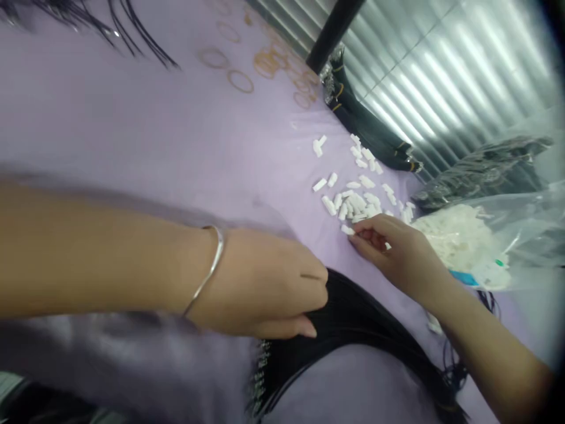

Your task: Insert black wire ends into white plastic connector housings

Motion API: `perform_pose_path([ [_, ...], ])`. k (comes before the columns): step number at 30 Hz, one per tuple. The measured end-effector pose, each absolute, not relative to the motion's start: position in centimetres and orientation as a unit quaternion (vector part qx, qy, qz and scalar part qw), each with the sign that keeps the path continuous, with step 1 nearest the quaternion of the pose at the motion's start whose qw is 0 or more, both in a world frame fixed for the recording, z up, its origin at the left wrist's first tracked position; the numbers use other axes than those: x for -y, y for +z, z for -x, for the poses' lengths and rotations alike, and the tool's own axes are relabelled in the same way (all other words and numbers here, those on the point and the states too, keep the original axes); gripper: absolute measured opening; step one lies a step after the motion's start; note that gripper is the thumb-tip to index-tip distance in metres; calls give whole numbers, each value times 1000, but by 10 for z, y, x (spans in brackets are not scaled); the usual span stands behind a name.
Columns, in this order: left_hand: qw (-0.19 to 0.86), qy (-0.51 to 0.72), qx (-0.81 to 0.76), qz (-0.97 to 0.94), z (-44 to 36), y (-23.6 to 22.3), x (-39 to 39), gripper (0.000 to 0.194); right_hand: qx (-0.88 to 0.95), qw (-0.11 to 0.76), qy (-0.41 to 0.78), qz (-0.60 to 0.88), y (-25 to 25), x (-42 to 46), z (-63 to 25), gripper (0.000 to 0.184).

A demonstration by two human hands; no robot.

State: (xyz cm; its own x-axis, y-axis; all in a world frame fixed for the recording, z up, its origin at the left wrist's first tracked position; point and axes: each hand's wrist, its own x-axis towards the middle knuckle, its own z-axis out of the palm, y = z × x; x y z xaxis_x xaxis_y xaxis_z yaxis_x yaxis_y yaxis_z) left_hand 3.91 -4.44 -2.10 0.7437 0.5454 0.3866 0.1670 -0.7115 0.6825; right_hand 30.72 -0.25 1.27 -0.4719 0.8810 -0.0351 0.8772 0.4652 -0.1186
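Note:
My left hand (265, 282), with a silver bangle at the wrist, lies with curled fingers over a bundle of thin black wires (362, 318). Its fingertips are hidden underneath, on the wires. Small metal ends (260, 371) line the bundle's lower left end. At the near edge of a loose heap of small white plastic pieces (355, 203), my right hand (392, 247) pinches one white plastic piece (347, 229) between thumb and fingers. All of this lies on a light purple cloth (154, 129).
Tan rubber bands (241, 81) are scattered at the back. Banded bundles of black wires (371, 126) lie along a corrugated metal wall (419, 65). A clear plastic bag (468, 235) with off-white pieces stands at right. More black wires (145, 35) lie at upper left.

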Motion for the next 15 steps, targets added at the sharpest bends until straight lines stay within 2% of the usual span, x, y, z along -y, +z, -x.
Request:
perform_pose_path([
  [2, 307, 291, -203, -883, -38, -19, 39, 6, 851, 58, 94, 513, 17, 9, -301, 9],
  [4, 328, 330, -273, -842, -37, -16, 32, 10, 813, 111, 186, 540, 23, 20, -286, 9],
  [7, 448, 369, -333, -743, -38, -10, 23, 19, 690, 172, 428, 558, 29, 33, -256, 13],
  [11, 597, 328, -328, -654, -41, -1, 19, 14, 578, 195, 616, 498, 23, 36, -230, 16],
  [13, 634, 320, -334, -620, -42, 0, 20, 19, 545, 197, 652, 489, 21, 34, -228, 21],
  [15, 664, 333, -337, -579, -44, -1, 19, 18, 599, 172, 595, 507, 22, 35, -231, 23],
])
